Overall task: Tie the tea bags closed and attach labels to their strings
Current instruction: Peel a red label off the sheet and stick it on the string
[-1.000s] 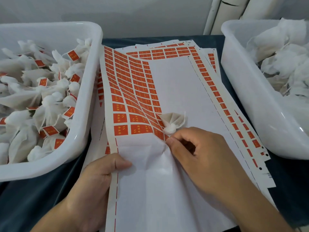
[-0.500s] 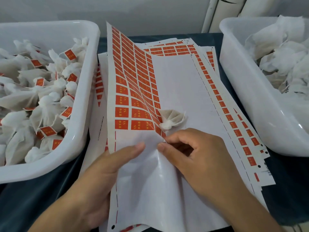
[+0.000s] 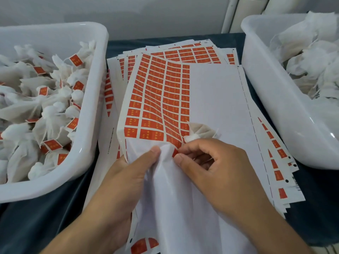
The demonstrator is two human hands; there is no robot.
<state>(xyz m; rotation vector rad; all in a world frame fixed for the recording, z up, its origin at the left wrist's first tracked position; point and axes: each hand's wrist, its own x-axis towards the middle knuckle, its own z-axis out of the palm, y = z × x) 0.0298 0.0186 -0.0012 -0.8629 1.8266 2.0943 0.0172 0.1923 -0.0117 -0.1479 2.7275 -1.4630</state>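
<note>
On the label sheet (image 3: 211, 99), its near edge bunched and pinched by the left hand (image 3: 132, 173), a red label (image 3: 175, 153) is pinched by the right hand (image 3: 211, 165), just below the tied tea bag (image 3: 199, 132) lying there.

The open lane runs down the middle, over the stack of label sheets (image 3: 216, 99), between two white tubs. The left tub (image 3: 95, 125) is heaped with tagged tea bags nearly to its rim, and its wall stands just beside the sheets. The right tub (image 3: 260, 99), holding loose white bags, closes off the other side. The top sheet's left edge is lifted and curled, rising into the lane. One tea bag (image 3: 199, 133) lies mid-sheet. Both hands fill the near end; the far half of the sheets lies flat.
</note>
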